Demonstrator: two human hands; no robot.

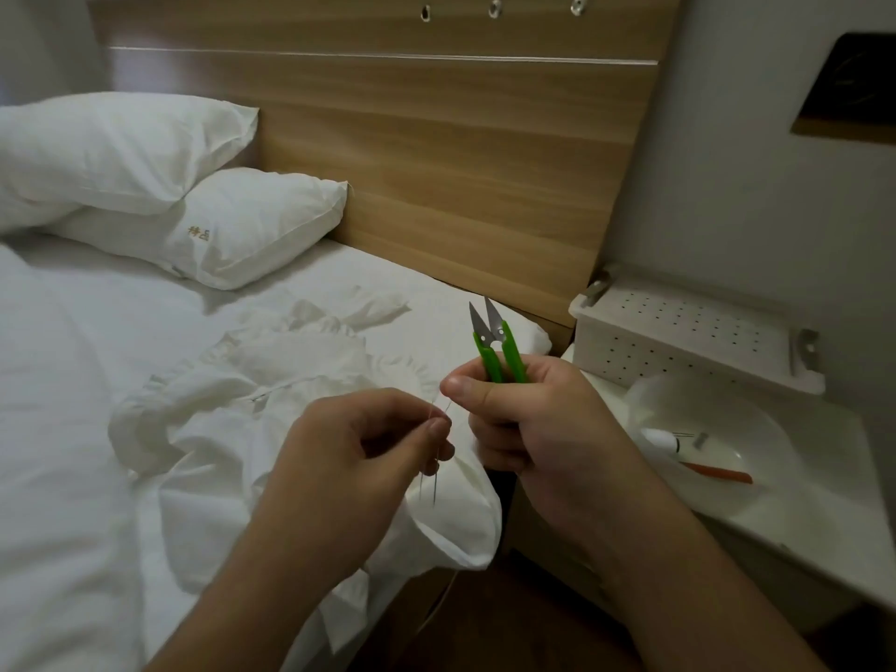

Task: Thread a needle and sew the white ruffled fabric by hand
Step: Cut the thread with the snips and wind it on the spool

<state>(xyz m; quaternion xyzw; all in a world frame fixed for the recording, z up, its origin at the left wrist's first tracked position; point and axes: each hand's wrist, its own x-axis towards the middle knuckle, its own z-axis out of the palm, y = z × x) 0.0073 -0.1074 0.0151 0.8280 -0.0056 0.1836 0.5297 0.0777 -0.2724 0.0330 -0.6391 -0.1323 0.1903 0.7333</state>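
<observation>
two pillows [194,206], wooden headboard [436,152], perforated white box [688,337]

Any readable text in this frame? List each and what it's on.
Gold embroidered characters on the lower pillow: two, seen upside down and too blurred to read reliably.
White pen-like item in the bowl: dark marks, too small to read.
Green thread snips: no visible text.

left hand [361,441] pinches needle [435,480]; right hand [528,424] grips green snips [497,344], blades apart.

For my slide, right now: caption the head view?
Right hand grips green thread snips; left hand pinches thin needle over white ruffled fabric.
</observation>
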